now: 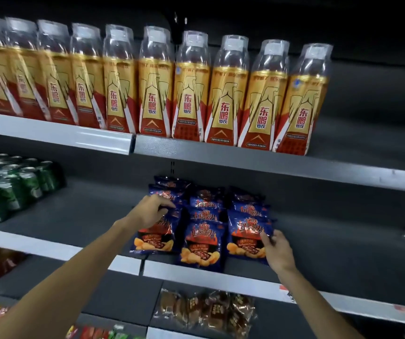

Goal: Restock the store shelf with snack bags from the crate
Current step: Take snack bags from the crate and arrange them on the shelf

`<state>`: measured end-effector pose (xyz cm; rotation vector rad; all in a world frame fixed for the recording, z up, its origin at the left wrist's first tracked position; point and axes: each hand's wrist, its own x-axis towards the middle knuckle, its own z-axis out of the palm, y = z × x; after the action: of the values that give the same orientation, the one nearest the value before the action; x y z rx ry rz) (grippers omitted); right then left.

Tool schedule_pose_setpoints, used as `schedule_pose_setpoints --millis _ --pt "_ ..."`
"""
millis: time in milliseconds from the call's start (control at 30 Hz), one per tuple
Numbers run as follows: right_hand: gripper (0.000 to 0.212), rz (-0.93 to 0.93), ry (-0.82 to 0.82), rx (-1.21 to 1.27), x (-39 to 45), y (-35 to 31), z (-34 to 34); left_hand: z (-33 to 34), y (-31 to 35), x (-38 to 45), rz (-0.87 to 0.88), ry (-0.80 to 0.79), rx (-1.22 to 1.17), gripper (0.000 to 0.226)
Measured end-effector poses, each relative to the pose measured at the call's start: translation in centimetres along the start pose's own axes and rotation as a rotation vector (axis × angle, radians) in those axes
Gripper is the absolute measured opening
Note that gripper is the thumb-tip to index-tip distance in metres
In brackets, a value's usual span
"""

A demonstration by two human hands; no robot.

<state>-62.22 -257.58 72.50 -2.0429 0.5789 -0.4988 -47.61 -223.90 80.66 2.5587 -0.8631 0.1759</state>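
Mid-restock, by the look of it: three rows of glossy blue crinkly snack bags (202, 243) standing on the grey metal middle shelf (221, 275), between green cans (8, 187) far left and bare shelf right. Left hand (151, 209) curled over the top of the left front bag (153, 237); right hand (276, 249) pinching the right front bag (246, 234) by its edge. Crate out of view. Next, probably: squaring both fronts, letting go, reaching for more.

Glossy foil snack bags (202, 243), clear plastic-wrapped bottles (226, 94), matt grey metal shelf (98, 216).
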Motion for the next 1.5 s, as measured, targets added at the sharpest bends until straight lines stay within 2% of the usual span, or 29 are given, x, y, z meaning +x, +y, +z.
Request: schedule_pose_setpoints --millis 167,300,567,667,767,833,967,1167,1367,1500 --pt "0.016 0.031 -0.053 0.008 0.3 0.7 0.4 0.9 -1.3 0.6 0.003 -0.023 -0.017 0.029" --pt "0.022 0.022 -0.076 -0.067 0.0 1.1 0.7 2.5 -2.2 1.1 -0.002 -0.047 -0.017 0.029" --pt "0.023 0.050 -0.015 -0.131 -1.1 2.8 0.9 5.2 -3.9 1.6 -0.016 -0.091 -0.012 0.032" --pt "0.025 0.039 0.014 -0.154 -1.4 2.2 0.8 6.5 -4.0 1.1 -0.021 -0.037 0.068 0.036" --pt "0.026 0.053 0.067 -0.155 -1.9 1.4 0.8 6.6 -3.2 0.1 -0.008 0.019 0.244 0.043" --pt "0.034 0.057 0.104 -0.155 -2.3 1.1 1.0 6.5 -3.0 -0.6 0.002 0.053 0.287 0.044" --pt "0.052 0.027 0.136 -0.200 -3.4 -0.1 1.3 6.1 -3.4 -1.5 -0.008 0.050 0.224 0.043" --pt "0.061 0.021 0.158 -0.245 -4.4 -1.2 2.4 6.2 -4.1 -2.8 0.020 0.037 0.206 0.050" --pt "0.052 0.049 0.150 -0.215 -5.3 -1.1 2.8 6.0 -4.0 -4.5 0.066 0.055 0.214 0.053" --pt "0.053 0.068 0.146 -0.208 -5.7 -1.1 2.7 6.2 -3.8 -5.2 0.013 0.014 0.248 0.054"
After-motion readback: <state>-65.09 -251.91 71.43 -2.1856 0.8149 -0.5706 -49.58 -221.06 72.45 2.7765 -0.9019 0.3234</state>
